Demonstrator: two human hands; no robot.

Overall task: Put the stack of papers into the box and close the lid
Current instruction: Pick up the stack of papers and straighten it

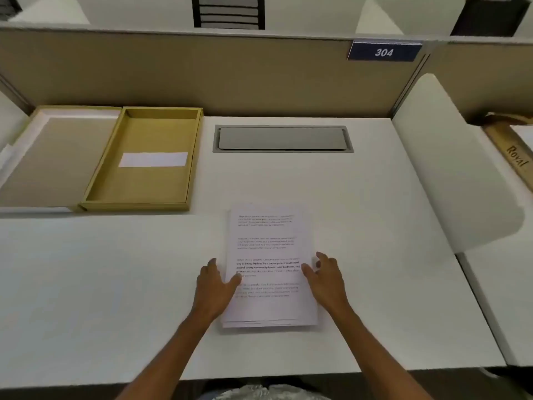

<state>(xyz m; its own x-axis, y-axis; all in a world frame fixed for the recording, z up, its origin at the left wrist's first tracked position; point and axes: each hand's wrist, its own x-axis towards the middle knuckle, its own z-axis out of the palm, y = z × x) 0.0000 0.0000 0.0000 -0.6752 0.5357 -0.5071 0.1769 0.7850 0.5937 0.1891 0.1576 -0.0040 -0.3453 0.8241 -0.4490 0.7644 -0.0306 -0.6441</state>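
Observation:
A stack of printed white papers (268,249) lies flat on the white desk, straight in front of me. My left hand (215,287) rests against the stack's left edge with its thumb on the top sheet. Against the right edge is my right hand (327,281), thumb also on the top sheet and fingers spread. The stack is still flat on the desk. At the far left stands an open mustard-yellow box (184,168) with a white label inside. Its hinged lid (54,160) lies flat to the left of it.
A grey cable hatch (282,138) is set into the desk behind the papers. A beige partition (202,73) with a blue "304" sign (384,51) closes the back. A white divider (450,168) bounds the right side, and a brown item marked "Royal" (516,160) lies beyond it.

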